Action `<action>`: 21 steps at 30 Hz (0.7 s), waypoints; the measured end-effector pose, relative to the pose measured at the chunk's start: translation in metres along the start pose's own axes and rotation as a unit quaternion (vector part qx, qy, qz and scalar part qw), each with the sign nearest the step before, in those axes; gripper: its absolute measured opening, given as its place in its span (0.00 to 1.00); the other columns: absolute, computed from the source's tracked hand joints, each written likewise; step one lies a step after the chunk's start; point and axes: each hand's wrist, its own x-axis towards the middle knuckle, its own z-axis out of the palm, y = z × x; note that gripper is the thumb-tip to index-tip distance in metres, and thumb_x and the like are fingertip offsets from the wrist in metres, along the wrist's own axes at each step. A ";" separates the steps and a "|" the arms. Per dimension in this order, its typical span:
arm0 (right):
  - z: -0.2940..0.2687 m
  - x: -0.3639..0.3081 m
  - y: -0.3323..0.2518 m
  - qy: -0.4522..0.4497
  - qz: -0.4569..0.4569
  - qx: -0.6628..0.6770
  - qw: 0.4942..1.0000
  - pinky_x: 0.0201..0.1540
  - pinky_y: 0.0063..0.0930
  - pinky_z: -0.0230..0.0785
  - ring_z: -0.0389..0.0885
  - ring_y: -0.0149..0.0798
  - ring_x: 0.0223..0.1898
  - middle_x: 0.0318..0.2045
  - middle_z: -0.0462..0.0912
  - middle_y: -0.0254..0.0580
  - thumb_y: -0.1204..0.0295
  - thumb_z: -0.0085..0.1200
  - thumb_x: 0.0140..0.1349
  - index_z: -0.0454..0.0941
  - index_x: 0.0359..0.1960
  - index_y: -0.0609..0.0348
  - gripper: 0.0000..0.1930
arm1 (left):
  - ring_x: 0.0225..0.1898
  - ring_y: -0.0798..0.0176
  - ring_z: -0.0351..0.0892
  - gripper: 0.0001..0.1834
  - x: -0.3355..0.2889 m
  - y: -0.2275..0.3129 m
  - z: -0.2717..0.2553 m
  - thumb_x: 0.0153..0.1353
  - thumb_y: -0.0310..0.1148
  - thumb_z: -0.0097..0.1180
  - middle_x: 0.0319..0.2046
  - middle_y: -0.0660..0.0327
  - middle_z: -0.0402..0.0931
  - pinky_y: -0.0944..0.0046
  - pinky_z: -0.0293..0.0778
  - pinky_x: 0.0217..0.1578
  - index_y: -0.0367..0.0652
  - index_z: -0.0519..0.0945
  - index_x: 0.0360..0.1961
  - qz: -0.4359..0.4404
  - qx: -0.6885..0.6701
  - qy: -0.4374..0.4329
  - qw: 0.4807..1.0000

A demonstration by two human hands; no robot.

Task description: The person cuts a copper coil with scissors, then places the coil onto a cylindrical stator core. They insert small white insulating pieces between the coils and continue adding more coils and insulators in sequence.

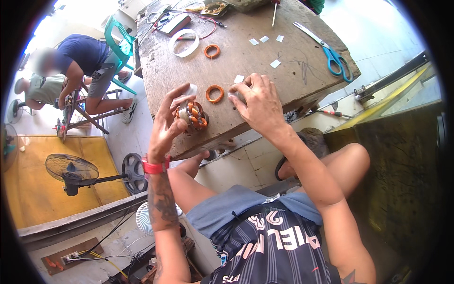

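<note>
At the near left of the table, my left hand [166, 120] has its thumb and fingers around a motor stator [194, 116] wound with orange-coppery wire. A small white slip [190, 90] shows at its upper fingertips. To the right, my right hand [259, 100] is closed in a pinch on a small pale slip, mostly hidden by the fingers. One ring-shaped copper wire coil [214, 94] lies between the hands, and another coil [212, 51] lies farther back. A white slip [239, 79] rests just beyond my right fingertips.
Blue-handled scissors [335, 59] lie at the table's right, near several white slips [275, 63]. A white ring [184, 43], a screwdriver [274, 13] and a meter with leads [173, 24] are farther back. A fan [72, 168] stands left, below a seated person [82, 59] working.
</note>
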 end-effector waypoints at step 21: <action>0.012 -0.027 -0.034 -0.070 -0.159 0.088 0.981 0.52 0.38 0.70 0.78 0.41 0.45 0.38 0.79 0.38 0.68 0.61 0.67 0.84 0.61 0.45 0.20 | 0.43 0.65 0.86 0.37 -0.002 -0.012 0.042 0.84 0.58 0.29 0.43 0.52 0.86 0.67 0.82 0.45 0.36 0.73 0.68 0.030 0.119 0.147 0.982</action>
